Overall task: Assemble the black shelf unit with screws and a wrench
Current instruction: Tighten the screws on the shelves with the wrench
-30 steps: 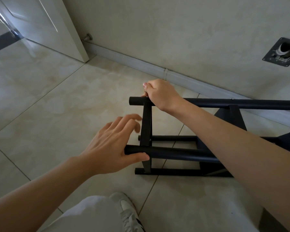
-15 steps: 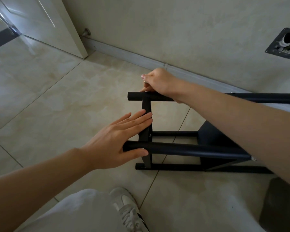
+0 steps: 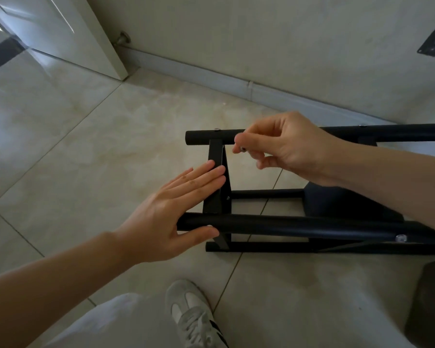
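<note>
Two hands at shelf frame (image 3: 286, 226) | left hand (image 3: 166, 217) flat, fingers together | right hand (image 3: 284, 146) pinching small part (unclear) | shoe (image 3: 191, 315) below

I see the black shelf frame (image 3: 274, 224) lying on its side on the tiled floor (image 3: 86, 146), near the wall's baseboard (image 3: 211, 76). My left hand (image 3: 171, 212) presses flat against its end crosspiece, thumb under the near tube. My right hand (image 3: 281, 144) pinches a small screw (image 3: 242, 148) just beside the far tube.

left hand (image 3: 171, 212) flat, fingers straight; right hand (image 3: 284, 146) raised, fingertips pinched together.
</note>
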